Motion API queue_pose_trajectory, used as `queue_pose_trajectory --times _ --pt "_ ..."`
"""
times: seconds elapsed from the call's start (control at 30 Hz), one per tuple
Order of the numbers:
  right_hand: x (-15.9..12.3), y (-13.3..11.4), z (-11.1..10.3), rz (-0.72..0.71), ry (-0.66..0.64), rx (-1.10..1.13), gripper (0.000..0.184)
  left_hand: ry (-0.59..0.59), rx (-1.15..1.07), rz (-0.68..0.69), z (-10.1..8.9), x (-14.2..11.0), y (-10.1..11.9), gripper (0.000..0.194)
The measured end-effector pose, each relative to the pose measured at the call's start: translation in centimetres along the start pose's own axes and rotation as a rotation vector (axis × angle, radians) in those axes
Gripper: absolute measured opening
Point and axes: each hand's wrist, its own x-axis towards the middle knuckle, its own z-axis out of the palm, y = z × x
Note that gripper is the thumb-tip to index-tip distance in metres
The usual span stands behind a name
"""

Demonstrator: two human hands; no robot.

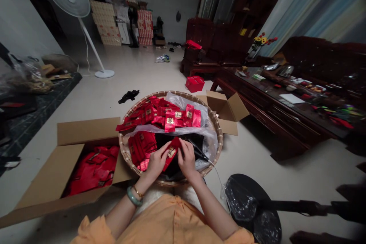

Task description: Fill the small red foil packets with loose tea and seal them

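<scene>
Between my two hands, over the front of a round woven basket, is a small red packet with a pale gold label. My left hand pinches its left side. The fingers of my right hand are closed on its upper right end. Beside my left hand lies a stack of flat dark-red packets. Filled shiny red packets are heaped on clear plastic at the basket's far side. A slim black tool with a white cord rests right of my right hand, partly hidden.
An open carton of red packets stands left of the basket, another carton behind it at right. A black round stool is at lower right. Farther off are a white fan, a red box and a long dark table.
</scene>
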Motion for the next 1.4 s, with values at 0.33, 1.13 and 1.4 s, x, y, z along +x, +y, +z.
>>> queue_pose_trajectory --times 0.33,1.13,1.4 --pt "0.2 0.0 -0.6 -0.038 0.018 -0.071 0.047 0.056 0.176 0.118 0.3 0.0 -1.1 0.035" --pt "0.9 1.3 -0.8 0.149 -0.015 -0.03 0.037 0.04 0.295 0.257 0.7 -0.3 -1.1 0.029" --pt "0.1 0.6 -0.4 0.065 0.009 0.023 0.025 0.02 0.253 0.265 0.7 -0.5 -0.9 0.036"
